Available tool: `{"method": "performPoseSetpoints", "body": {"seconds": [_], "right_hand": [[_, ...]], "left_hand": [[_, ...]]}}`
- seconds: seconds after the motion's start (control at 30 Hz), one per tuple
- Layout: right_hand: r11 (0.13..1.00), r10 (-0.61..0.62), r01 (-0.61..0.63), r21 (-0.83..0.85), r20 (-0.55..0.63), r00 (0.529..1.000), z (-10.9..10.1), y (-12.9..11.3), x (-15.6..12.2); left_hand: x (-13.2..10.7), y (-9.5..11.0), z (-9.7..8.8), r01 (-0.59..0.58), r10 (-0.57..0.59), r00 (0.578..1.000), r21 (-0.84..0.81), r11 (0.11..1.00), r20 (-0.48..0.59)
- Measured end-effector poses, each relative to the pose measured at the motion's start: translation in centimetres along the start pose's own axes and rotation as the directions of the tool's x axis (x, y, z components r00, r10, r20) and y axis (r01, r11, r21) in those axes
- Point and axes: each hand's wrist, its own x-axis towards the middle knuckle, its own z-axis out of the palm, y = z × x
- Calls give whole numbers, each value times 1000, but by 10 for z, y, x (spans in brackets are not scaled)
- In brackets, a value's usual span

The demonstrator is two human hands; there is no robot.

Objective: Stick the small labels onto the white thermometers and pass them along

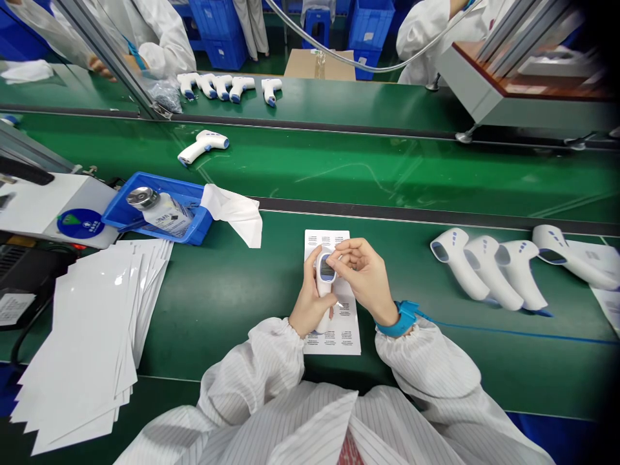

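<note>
My left hand is wrapped round a white infrared thermometer, its small screen with a blue surround facing up. At the upper right edge of that screen, my right hand is closed in a pinch. Whatever its fingertips hold, if anything, is too small to make out. A blue wrist strap circles my right wrist, its cord running off to the right. Beneath both hands lies a white sheet printed with rows of small text.
Several white thermometers lie to the right. At left are a blue tray with a bottle and wipe, and a stack of white sheets. One thermometer rests on the green belt; co-workers sit beyond.
</note>
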Motion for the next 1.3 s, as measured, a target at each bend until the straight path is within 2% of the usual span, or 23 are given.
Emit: {"method": "performPoseSetpoints", "body": {"seconds": [0.7, 1.03, 1.3], "right_hand": [[997, -20, 24, -75, 58, 998, -5, -3, 6], [998, -15, 20, -56, 93, 996, -6, -5, 8], [999, 7, -3, -34, 113, 994, -8, -5, 9]], "left_hand": [[1, 1, 0, -4, 4, 1000, 27, 1000, 4], [-3, 2, -2, 37, -37, 999, -44, 998, 1], [-4, 0, -4, 22, -21, 1000, -70, 997, 7]]}}
